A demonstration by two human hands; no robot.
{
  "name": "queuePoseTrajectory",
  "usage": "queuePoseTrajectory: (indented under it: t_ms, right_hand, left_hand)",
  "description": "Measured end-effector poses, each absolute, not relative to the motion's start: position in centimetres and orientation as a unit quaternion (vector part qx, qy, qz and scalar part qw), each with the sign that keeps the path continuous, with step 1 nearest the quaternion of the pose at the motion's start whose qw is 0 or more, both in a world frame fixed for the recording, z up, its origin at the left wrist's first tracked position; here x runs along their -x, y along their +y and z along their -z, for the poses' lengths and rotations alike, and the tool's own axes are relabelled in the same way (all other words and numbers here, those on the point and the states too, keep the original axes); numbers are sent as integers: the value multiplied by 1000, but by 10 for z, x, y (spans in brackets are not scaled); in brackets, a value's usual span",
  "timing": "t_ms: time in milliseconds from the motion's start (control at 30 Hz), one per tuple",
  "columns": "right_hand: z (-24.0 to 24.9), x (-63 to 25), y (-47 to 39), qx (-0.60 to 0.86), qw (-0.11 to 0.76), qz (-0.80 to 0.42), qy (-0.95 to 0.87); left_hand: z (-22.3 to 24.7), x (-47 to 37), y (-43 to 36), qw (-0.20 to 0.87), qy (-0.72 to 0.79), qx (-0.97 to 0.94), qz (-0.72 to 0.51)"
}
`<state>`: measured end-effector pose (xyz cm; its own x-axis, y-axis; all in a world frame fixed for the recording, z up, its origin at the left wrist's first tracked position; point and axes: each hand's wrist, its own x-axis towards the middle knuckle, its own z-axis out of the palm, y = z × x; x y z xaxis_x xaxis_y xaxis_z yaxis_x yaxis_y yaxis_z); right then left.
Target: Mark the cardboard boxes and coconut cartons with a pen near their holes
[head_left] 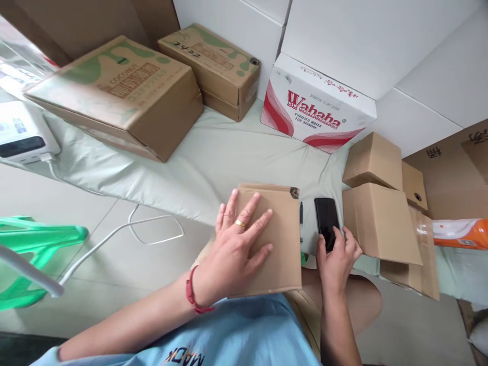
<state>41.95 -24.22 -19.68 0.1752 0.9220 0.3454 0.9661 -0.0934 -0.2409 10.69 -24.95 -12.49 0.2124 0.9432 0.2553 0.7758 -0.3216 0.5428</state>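
Observation:
My left hand (244,239) lies flat with spread fingers on a brown cardboard box (282,254) that rests against my lap at the bench edge. The box has a dark mark at its top right corner. To its right, my right hand (337,256) has its thumb and fingers around the lower end of a black smartphone (327,218), whose screen is dark. The phone appears to lie on the pale green cloth (274,168). Between the box and the phone is a black pen (301,223), partly beside the box's edge.
Two printed coconut cartons (122,91) stand at the back left, and a white-and-red Wahaha carton (316,101) leans at the wall. Small brown boxes (377,218) and an orange-white packet (461,234) are at right. A white device (26,132) and green stool (41,254) are left.

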Motion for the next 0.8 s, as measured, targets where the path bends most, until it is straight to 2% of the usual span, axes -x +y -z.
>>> queuePoseTrajectory:
  t_ms: [67, 167, 267, 367, 433, 533, 633, 733, 800]
  right_hand:
    - [190, -408, -236, 729, 195, -5, -656]
    - [177, -386, -221, 740, 82, -89, -662]
    - [165, -368, -201, 751, -15, -105, -652]
    - [157, -358, -186, 761, -50, -120, -635]
    - [156, -357, -182, 768, -33, -142, -623]
    - [160, -361, -185, 765, 92, -212, -601]
    - [161, -372, -194, 745, 301, -304, -512]
    - [148, -381, -200, 655, 509, -401, -387]
    - [134, -382, -199, 581, 597, -430, -348]
  left_hand:
    - [117, -119, -250, 138, 547, -780, -269]
    - [109, -127, -242, 121, 487, -828, -252]
    - [108, -131, -230, 100, 450, -858, -226]
    - [108, -134, -221, 96, 440, -869, -206]
    - [108, -136, -219, 98, 442, -870, -195]
    - [108, -138, -220, 96, 449, -868, -191]
    - [109, -138, -222, 94, 449, -867, -195]
    - [109, -138, -222, 93, 447, -868, -194]
    - [108, -139, -222, 96, 450, -867, -190]
